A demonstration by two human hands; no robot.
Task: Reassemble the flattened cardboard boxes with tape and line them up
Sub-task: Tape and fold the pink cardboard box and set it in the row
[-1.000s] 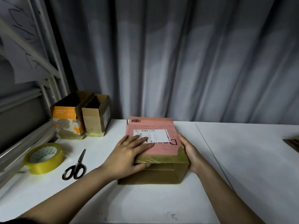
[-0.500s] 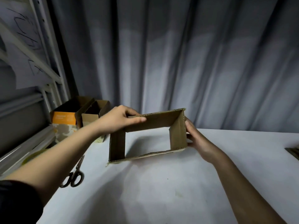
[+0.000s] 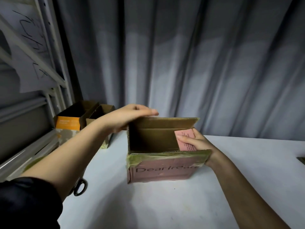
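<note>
A pink cardboard box (image 3: 163, 170) with yellowed tape along its top edge stands upright and open on the white table (image 3: 165, 204). My left hand (image 3: 130, 117) grips the top of its far left corner. My right hand (image 3: 194, 142) holds the box's right end, thumb pressing the pink end flap inward. Two assembled open boxes stand at the back left: an orange-labelled one (image 3: 67, 124) and a plain brown one (image 3: 99, 113) beside it, partly hidden by my left arm.
Black scissor handles (image 3: 80, 188) show under my left forearm. A yellow tape roll (image 3: 34, 161) lies mostly hidden at the table's left edge. A metal rack (image 3: 33, 80) stands at the left and a grey curtain (image 3: 198, 63) behind. A dark object (image 3: 301, 160) sits at the right edge.
The box went from lying flat under my hands, to lifted and seen through its open ends, to standing upright with its opening upward. My right thumb now presses the end flap.
</note>
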